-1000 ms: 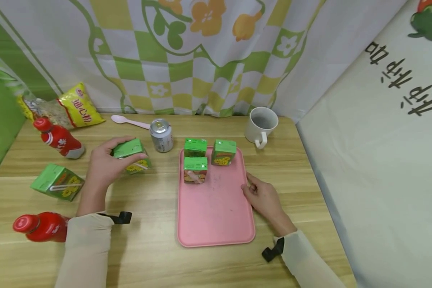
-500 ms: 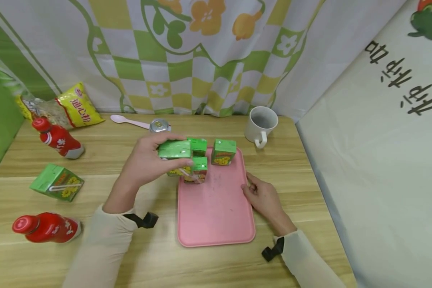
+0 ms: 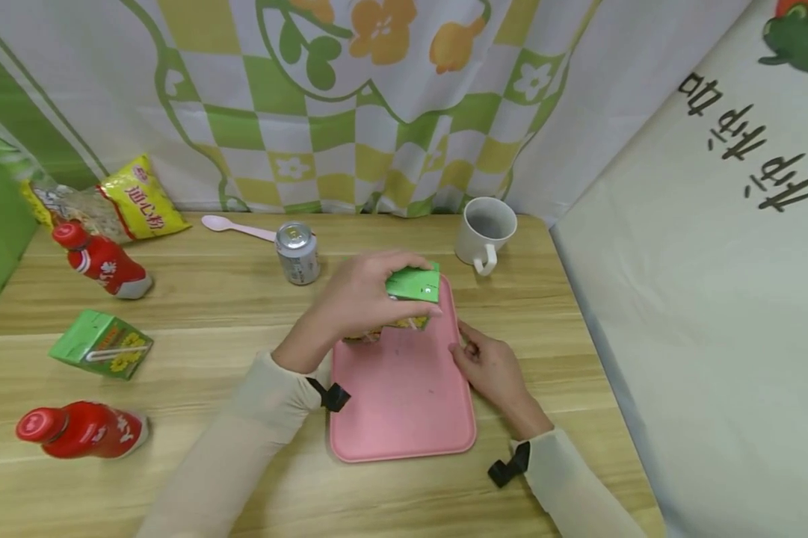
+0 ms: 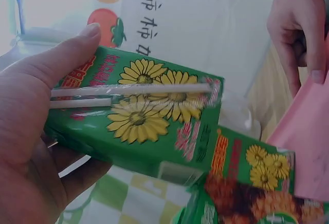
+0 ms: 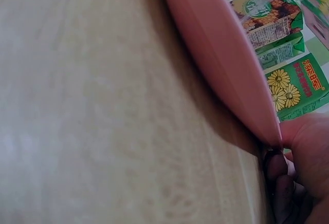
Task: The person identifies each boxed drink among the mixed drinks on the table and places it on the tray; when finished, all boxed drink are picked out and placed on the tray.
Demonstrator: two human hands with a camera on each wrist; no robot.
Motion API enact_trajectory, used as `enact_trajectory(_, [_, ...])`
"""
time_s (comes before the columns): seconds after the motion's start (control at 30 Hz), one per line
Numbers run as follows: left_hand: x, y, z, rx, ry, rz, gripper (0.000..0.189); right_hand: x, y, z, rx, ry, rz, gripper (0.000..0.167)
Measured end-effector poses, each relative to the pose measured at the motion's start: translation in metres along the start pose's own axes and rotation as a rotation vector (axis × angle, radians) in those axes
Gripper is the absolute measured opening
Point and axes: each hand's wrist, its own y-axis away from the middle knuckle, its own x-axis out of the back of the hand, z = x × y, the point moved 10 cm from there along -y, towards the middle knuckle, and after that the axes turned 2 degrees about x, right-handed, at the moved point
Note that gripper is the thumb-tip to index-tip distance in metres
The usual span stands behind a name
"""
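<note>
My left hand point(image 3: 356, 295) grips a green drink carton point(image 3: 413, 284) by its sides, held over the far end of the pink tray point(image 3: 404, 403). Two white straws and yellow flowers show on the carton's face in the left wrist view, where the thumb lies along one edge. Beneath and behind it stand other cartons on the tray, one with flowers point(image 5: 298, 85) and one with a brown picture point(image 5: 270, 13); the left hand mostly hides them in the head view. My right hand point(image 3: 491, 366) pinches the tray's right rim between thumb and fingers.
Left on the table lie another green carton point(image 3: 101, 344) and two red bottles, one far point(image 3: 104, 261) and one near point(image 3: 90, 430). Along the back are a yellow bag point(image 3: 141, 198), a pink spoon point(image 3: 238, 226), a can point(image 3: 298, 254) and a white mug point(image 3: 484, 235).
My left hand has carried the carton rightward from the table beside the can, past the tray's left cartons, to above its far right part. The right hand keeps its hold on the rim.
</note>
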Motion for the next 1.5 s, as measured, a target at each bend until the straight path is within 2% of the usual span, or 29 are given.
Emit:
enact_trajectory(0.1, [-0.006,-0.007,0.004,-0.009,0.024,-0.007,0.050,0.001,0.000,-0.001,0.005,0.005,0.004,0.048])
enact_trajectory(0.2, [-0.012,-0.011,0.003,-0.005,0.001,-0.010,0.051,0.002,0.001,-0.002,0.013,0.003,0.007,0.049])
enact_trajectory(0.33, [-0.028,-0.014,-0.008,0.037,-0.117,-0.058,0.050,0.002,0.000,-0.002,0.019,-0.006,0.010,0.049])
enact_trajectory(0.5, [-0.047,-0.014,-0.021,0.092,-0.273,-0.157,0.043,0.001,-0.001,-0.001,0.020,-0.014,0.014,0.048])
enact_trajectory(0.77, [-0.066,-0.011,-0.028,0.091,-0.407,-0.260,0.049,0.002,0.000,-0.001,0.014,-0.005,0.017,0.048])
enact_trajectory(1.0, [-0.073,-0.010,-0.033,0.092,-0.497,-0.283,0.044,0.001,0.000,-0.002,0.010,-0.005,0.008,0.049])
enact_trajectory(1.17, [-0.080,-0.009,-0.036,0.093,-0.562,-0.327,0.041,0.000,0.001,0.000,-0.003,-0.011,0.001,0.049])
enact_trajectory(1.5, [-0.087,-0.007,-0.038,0.096,-0.618,-0.353,0.043,0.000,0.000,0.001,-0.014,-0.025,-0.001,0.049])
